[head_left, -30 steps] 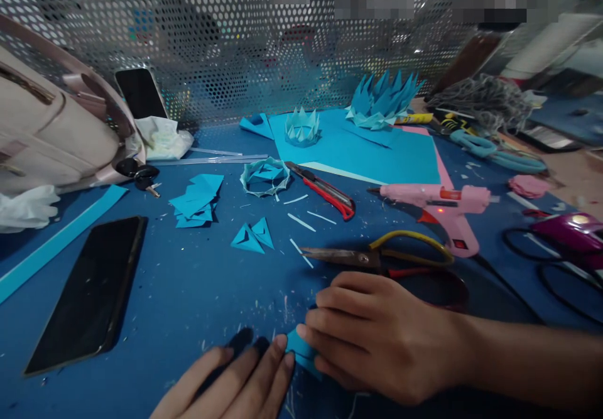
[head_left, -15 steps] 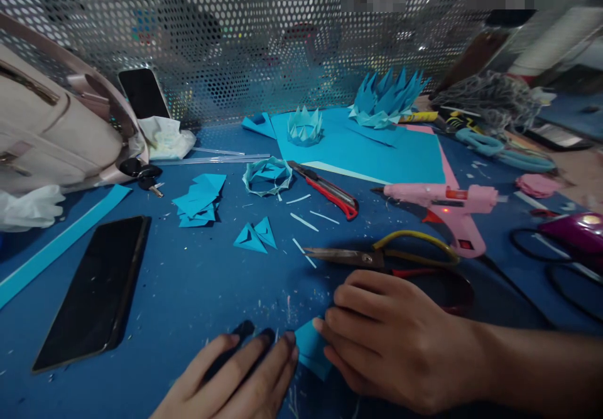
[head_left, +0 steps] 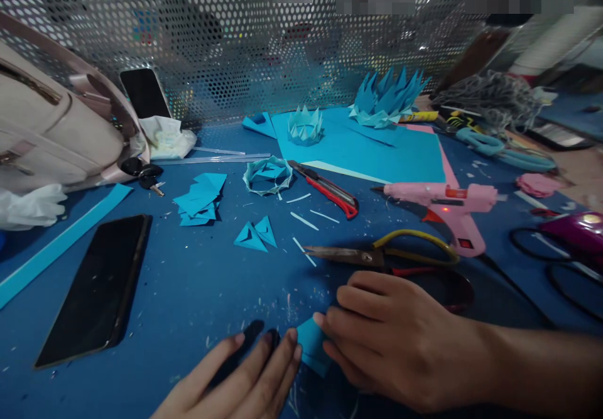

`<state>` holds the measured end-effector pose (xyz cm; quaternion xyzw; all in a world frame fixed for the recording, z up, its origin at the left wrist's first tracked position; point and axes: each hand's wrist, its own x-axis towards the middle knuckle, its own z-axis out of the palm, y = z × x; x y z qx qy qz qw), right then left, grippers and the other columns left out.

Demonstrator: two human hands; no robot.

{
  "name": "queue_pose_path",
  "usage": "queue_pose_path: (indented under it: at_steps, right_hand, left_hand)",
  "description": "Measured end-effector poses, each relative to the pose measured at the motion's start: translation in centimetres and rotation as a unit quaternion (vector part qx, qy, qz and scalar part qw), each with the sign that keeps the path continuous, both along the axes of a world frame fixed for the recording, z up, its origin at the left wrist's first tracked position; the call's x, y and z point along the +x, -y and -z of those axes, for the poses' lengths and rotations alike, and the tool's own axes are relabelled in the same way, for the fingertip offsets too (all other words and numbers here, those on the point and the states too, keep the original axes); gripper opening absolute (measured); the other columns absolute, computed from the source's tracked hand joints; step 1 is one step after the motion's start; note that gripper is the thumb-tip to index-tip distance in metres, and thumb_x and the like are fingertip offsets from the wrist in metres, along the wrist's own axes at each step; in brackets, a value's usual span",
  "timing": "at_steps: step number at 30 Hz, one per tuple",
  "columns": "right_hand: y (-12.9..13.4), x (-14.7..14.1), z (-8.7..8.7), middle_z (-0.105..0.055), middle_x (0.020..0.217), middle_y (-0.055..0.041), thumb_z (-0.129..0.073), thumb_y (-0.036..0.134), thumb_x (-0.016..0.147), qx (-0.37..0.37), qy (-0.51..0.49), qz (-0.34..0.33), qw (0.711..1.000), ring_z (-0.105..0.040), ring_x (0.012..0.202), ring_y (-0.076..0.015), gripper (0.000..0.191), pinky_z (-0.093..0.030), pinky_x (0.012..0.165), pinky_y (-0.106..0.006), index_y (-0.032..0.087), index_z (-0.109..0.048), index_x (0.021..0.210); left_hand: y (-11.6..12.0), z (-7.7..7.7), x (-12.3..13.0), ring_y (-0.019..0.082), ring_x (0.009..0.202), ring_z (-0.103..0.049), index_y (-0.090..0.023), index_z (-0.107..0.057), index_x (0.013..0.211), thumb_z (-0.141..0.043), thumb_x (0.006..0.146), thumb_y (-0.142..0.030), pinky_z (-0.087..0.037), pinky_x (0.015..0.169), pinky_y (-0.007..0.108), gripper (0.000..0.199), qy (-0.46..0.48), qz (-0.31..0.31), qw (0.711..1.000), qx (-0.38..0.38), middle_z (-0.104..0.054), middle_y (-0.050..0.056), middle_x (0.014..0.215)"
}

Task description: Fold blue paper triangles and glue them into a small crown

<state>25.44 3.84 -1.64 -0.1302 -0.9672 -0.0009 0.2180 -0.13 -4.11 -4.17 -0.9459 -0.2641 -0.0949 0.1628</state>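
A small folded blue paper lies on the blue table at the bottom centre, between my hands. My left hand is spread flat, its fingertips touching the paper's left edge. On the right side, my right hand has its fingers bent together on the paper's edge; the thumb side is partly hidden. Two folded blue triangles lie beyond my hands, with a stack of blue paper pieces to their left. A pale ring of folded paper sits behind them.
Scissors lie just beyond my right hand, near a pink glue gun with its light on. A red cutter, a black phone, a bag and a spiky blue paper piece stand or lie around.
Both hands have shifted very slightly to the right, still at the small blue paper. Other things look the same.
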Motion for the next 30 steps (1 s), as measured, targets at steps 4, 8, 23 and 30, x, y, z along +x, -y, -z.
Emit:
queue_pose_path:
  at_steps: [4, 8, 23, 30]
  right_hand:
    - [-0.2, 0.1, -0.1, -0.059, 0.065, 0.0001, -0.051, 0.012, 0.094, 0.004, 0.007, 0.001, 1.0, -0.051, 0.063, -0.0139, 0.029, -0.035, 0.055, -0.033, 0.016, -0.064, 0.069]
    - [-0.4, 0.2, 0.0, -0.06, 0.068, 0.0, -0.05, 0.013, 0.095, -0.001, 0.018, -0.017, 1.0, -0.051, 0.065, -0.0134, 0.029, -0.035, 0.057, -0.032, 0.016, -0.062, 0.068]
    - [-1.2, 0.7, 0.8, -0.067, 0.085, 0.0002, -0.045, 0.011, 0.099, 0.099, -0.018, -0.06, 0.993, -0.052, 0.077, -0.0151, 0.022, -0.039, 0.064, -0.032, 0.016, -0.067, 0.098]
    - [-1.4, 0.4, 0.6, -0.061, 0.075, -0.0002, -0.038, 0.011, 0.101, 0.104, 0.028, -0.06, 0.992, -0.045, 0.067, -0.0163, 0.032, -0.026, 0.055, -0.033, 0.017, -0.066, 0.088]
  left_hand:
    - [-0.3, -0.3, -0.3, 0.021, 0.143, -0.03, -0.025, -0.058, 0.136, -0.032, 0.107, -0.021, 0.004, 0.124, 0.047, 0.04, -0.032, 0.021, 0.999, -0.014, -0.055, -0.006, 0.143]
    - [-0.3, -0.1, 0.0, 0.018, 0.137, -0.038, -0.024, -0.059, 0.136, -0.029, 0.108, -0.029, 0.002, 0.124, 0.043, 0.041, 0.005, -0.006, 0.999, -0.046, -0.054, -0.006, 0.144]
    - [-0.3, -0.6, 0.1, 0.019, 0.129, -0.049, -0.015, -0.055, 0.138, -0.038, 0.105, -0.038, -0.003, 0.124, 0.042, 0.043, 0.068, 0.019, 0.992, -0.104, -0.059, 0.003, 0.14]
    - [0.0, -0.9, 0.0, 0.017, 0.127, -0.05, -0.017, -0.053, 0.14, -0.035, 0.106, -0.034, 0.002, 0.123, 0.042, 0.041, 0.08, 0.016, 0.989, -0.12, -0.058, 0.002, 0.14]
